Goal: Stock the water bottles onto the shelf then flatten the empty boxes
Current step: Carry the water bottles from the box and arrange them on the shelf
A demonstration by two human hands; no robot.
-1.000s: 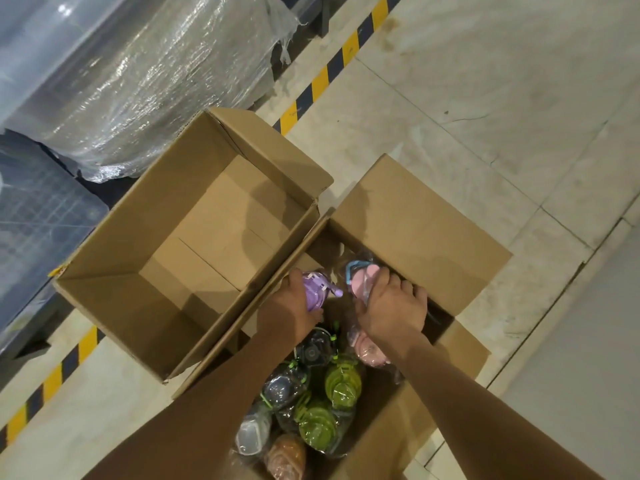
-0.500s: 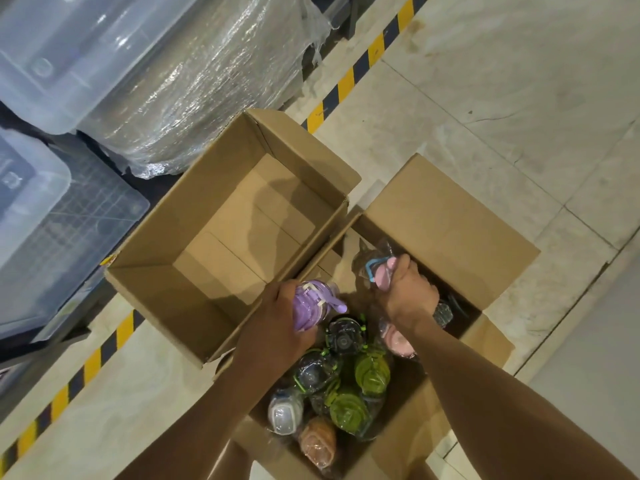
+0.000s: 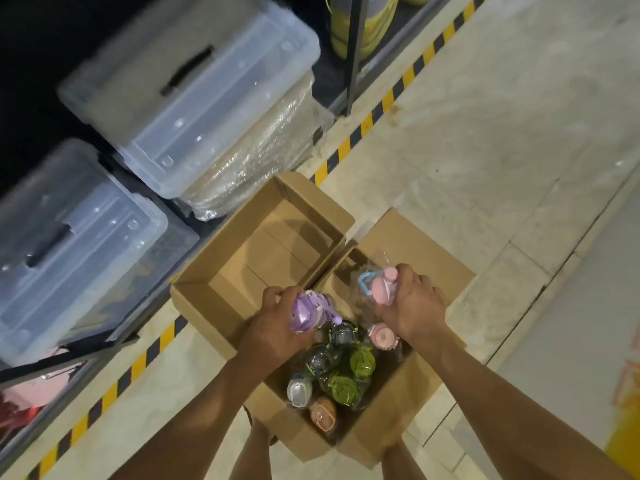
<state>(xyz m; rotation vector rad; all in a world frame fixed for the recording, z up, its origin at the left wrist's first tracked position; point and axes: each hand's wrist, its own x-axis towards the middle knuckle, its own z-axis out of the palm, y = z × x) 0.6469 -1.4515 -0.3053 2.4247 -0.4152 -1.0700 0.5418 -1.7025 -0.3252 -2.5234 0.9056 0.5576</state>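
My left hand [image 3: 273, 329] grips a purple-lidded water bottle [image 3: 310, 311] and my right hand [image 3: 412, 306] grips a pink-lidded bottle [image 3: 379, 285] with a blue loop, both held above the open cardboard box [image 3: 381, 431] on the floor. Inside that box stand several more wrapped bottles with green [image 3: 362, 360], dark, white [image 3: 298, 391], pink [image 3: 382, 337] and brown lids. An empty open cardboard box [image 3: 221, 268] sits directly to its left, touching it.
Clear plastic storage bins [image 3: 187, 88] and a film-wrapped bundle [image 3: 249, 168] fill the low shelf at upper left. A yellow-black floor stripe [image 3: 384, 102] runs along the shelf. A shelf post [image 3: 353, 53] and yellow-green items stand at top. Tiled floor lies to the right.
Both hands have lifted their bottles up out of the box. The view has tilted upward, bringing more of the shelf and bins into sight.
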